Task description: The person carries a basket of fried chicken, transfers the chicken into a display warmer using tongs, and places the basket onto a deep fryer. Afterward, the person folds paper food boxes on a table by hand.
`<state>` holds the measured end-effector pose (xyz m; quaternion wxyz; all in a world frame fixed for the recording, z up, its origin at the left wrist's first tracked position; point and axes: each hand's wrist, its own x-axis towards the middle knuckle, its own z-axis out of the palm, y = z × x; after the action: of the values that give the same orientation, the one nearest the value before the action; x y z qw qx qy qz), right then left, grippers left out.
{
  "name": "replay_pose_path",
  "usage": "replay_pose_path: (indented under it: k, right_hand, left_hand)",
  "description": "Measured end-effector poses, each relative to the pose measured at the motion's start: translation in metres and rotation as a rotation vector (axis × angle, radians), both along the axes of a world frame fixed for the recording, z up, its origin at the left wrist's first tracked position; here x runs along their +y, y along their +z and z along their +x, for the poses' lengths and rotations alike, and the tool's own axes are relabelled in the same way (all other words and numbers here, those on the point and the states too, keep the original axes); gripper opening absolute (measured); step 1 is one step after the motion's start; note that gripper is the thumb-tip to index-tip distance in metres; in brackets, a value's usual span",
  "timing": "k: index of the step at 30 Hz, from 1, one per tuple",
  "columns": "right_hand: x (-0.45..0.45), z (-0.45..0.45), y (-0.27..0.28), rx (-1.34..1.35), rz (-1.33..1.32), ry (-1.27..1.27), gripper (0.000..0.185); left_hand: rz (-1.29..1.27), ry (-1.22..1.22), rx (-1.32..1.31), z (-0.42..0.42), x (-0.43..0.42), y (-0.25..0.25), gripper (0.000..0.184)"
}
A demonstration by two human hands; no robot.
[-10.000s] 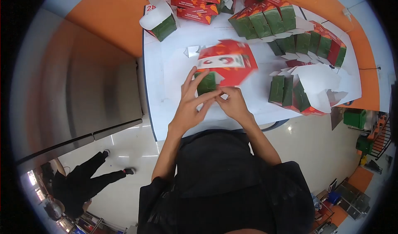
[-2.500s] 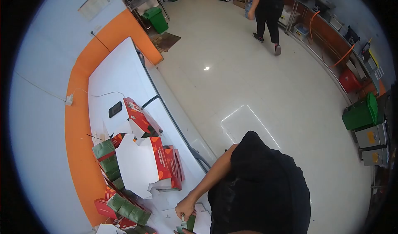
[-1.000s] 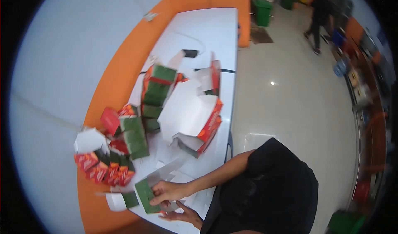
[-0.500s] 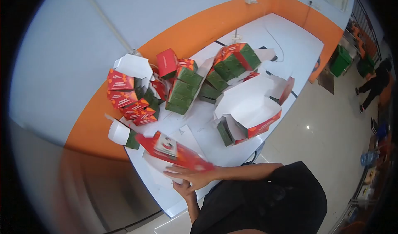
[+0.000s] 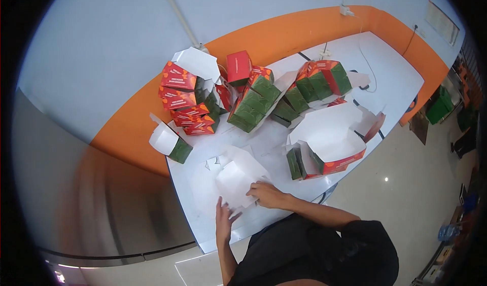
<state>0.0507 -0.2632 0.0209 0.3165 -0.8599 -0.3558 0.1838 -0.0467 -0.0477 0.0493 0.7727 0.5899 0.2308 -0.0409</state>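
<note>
A carton sheet (image 5: 237, 177) lies on the white table with its white inner side up, its flaps partly raised. My right hand (image 5: 266, 194) is closed on the right edge of this carton, fingers bent over it. At the carton's lower left edge, my left hand (image 5: 224, 220) has its fingers apart and is at or very near the border. Past the carton, a small green-sided box (image 5: 180, 150) with raised white flaps stands at the table's left edge. Small white paper scraps (image 5: 212, 163) lie just beyond the carton.
Red and orange boxes (image 5: 178, 98) are stacked at the back left. Rows of green-sided boxes (image 5: 253, 103) stand behind. At the right is a large open white-lined carton (image 5: 329, 134). A metal surface (image 5: 127, 200) borders the table (image 5: 390, 58) at left. A co-worker's legs (image 5: 464, 143) show far right.
The carton's red printed side faced up half a second ago; now its white inside shows and it lies flatter. My hands have moved apart. The view has shifted.
</note>
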Motion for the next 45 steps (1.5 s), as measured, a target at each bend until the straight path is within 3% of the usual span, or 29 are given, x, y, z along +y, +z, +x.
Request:
replay_pose_path:
  k: [1,3,5,8,14,18,22,23,27,31,33,37,40,43,45]
  right_hand:
    - [-0.003,0.001,0.001,0.101,0.054,-0.032,0.048]
    - [-0.009,0.007,0.007,0.292,0.152,-0.074,0.042]
    - [-0.011,0.010,0.007,0.302,0.262,-0.013,0.038]
    - [-0.016,0.013,0.017,0.367,0.291,0.047,0.034]
    - [-0.025,0.030,-0.021,0.589,0.374,-0.082,0.023]
    - [-0.017,0.020,-0.007,0.647,0.338,-0.059,0.020]
    - [-0.003,0.004,-0.017,0.753,0.550,-0.209,0.022]
    - [-0.003,0.004,-0.022,0.727,0.502,-0.196,0.022]
    - [-0.005,0.005,-0.026,0.674,0.401,-0.147,0.024]
    - [-0.011,0.003,-0.004,0.700,0.450,-0.094,0.026]
    - [-0.010,0.002,0.019,0.624,0.436,-0.066,0.028]
    - [0.000,-0.001,0.052,0.452,0.448,-0.061,0.033]
    - [0.002,0.004,0.082,0.501,0.231,-0.051,0.036]
    - [0.017,-0.010,0.112,-0.144,0.539,-0.109,0.035]
    - [0.011,-0.020,0.129,-0.100,0.704,-0.120,0.037]
  left_hand:
    - [-0.101,0.083,-0.038,-0.001,0.004,-0.003,0.053]
    - [0.246,-0.011,-0.277,-0.001,0.010,-0.012,0.053]
    - [0.662,-0.142,-0.427,0.000,0.016,-0.007,0.045]
    - [0.849,-0.377,-0.533,0.007,0.017,-0.011,0.038]
    - [0.925,-0.212,-0.625,0.021,-0.006,0.004,0.030]
    - [0.994,-0.015,-0.639,0.029,-0.023,-0.010,0.018]
    - [1.004,0.200,-0.592,0.032,-0.024,-0.026,0.017]
    - [1.020,0.229,-0.614,0.032,-0.024,-0.028,0.017]
    - [0.949,-0.213,-0.772,0.024,-0.019,-0.015,0.019]
    - [0.948,-0.221,-0.720,0.026,-0.009,0.002,0.018]
    - [0.957,-0.169,-0.694,0.029,-0.007,0.003,0.018]
    - [0.977,-0.294,-0.654,0.027,-0.008,0.018,0.021]
    - [0.995,-0.332,-0.537,0.022,-0.002,0.032,0.022]
    - [0.916,-0.267,-0.420,0.023,0.014,0.038,0.023]
    - [0.728,-0.139,-0.345,0.020,0.023,0.033,0.023]
